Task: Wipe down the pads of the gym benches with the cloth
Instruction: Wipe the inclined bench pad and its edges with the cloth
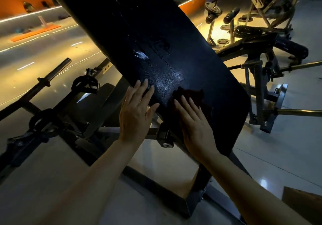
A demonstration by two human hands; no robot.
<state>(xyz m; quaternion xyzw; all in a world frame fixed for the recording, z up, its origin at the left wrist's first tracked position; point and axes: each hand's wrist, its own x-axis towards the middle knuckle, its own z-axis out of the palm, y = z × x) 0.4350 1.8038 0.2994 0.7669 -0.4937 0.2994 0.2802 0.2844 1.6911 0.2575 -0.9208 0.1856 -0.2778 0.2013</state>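
Our right hand [195, 120] lies flat on the dark red cloth [193, 96], fingers [184, 101] straight and pressing it onto the lower end of the black pad [156, 41]. Our left hand [135, 113] rests open on the pad's left edge, fingers spread and holding nothing, steadying it.

To wipe well, we judge we should keep the palm flat so the whole cloth bears down, and work in long overlapping strokes up the sloping pad toward the pale smears [142, 55] higher up.

The pad's rounded lower corner lies just right of the cloth, so strokes that way will soon run off the edge. Up the slope there is plenty of bare pad. To the left a bar [52, 75] and the frame [111, 132] stand near; another bench [261, 38] stands well apart on the right.
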